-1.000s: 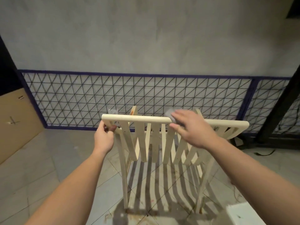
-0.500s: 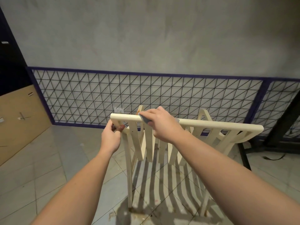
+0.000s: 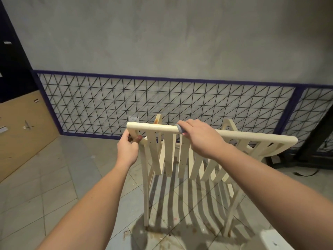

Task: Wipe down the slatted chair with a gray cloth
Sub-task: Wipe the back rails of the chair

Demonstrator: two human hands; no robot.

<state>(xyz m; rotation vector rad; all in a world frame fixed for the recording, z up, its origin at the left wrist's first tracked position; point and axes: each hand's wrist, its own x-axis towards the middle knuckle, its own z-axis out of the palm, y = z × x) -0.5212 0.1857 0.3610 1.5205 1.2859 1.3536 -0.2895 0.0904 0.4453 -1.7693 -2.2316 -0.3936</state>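
Cream slatted chair (image 3: pixel 182 156) stands on the tiled floor (image 3: pixel 54 186), back toward the camera, in front of a purple-framed wire mesh panel (image 3: pixel 162 101) on the gray wall (image 3: pixel 162 33).

Left hand (image 3: pixel 127 150) grips the left corner of the chair where the top rail (image 3: pixel 252 137) curves down into the side post: fingers curled round the far side, thumb tip visible on the near face.

Right hand (image 3: pixel 201 138) is on the top rail, just left of its middle, fingers curled over the rail and pressed together. Gray cloth (image 3: pixel 179 128) is bunched under those fingers, against the rail; only a small edge shows at the fingertips, the rest is hidden by the hand.

Slats fan downward from the rail, striped shadows on the floor beneath. Brownish stains on the tiles around the chair's legs, and an orange-brown mark on the far upright left of the cloth.

Tan board (image 3: pixel 23 127) leans at the left. White object (image 3: pixel 270 240) at bottom right, cropped, can't identify. Dark cable (image 3: pixel 304 173) on the floor at right.
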